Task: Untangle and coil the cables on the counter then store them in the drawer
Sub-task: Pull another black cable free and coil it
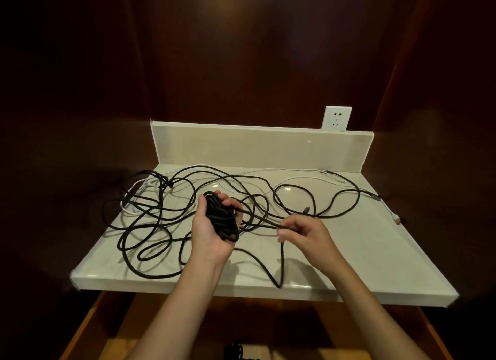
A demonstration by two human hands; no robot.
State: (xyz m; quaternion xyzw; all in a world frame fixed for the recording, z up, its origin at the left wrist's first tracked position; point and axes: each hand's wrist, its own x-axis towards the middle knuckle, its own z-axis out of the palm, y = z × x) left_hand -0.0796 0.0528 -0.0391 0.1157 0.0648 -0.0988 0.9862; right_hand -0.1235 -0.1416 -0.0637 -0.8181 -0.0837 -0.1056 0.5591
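My left hand (212, 230) holds a tight coil of black cable (221, 217) in its palm, fingers curled round it, over the middle of the cream counter (375, 255). From the coil a black strand runs right to my right hand (303, 232), which pinches it between thumb and fingers. Below that pinch the strand hangs in a loop (279, 281) down to the counter's front edge. Loose black cable (150, 220) sprawls in tangled loops over the left and middle of the counter. A thin white cable (292, 170) runs along the back and down the right side.
An open wooden drawer (88, 330) sits below the counter's front edge, with a dark object (233, 350) at its bottom. A white wall socket (336, 118) stands above the cream backsplash (257, 147). Dark wood panels enclose the alcove.
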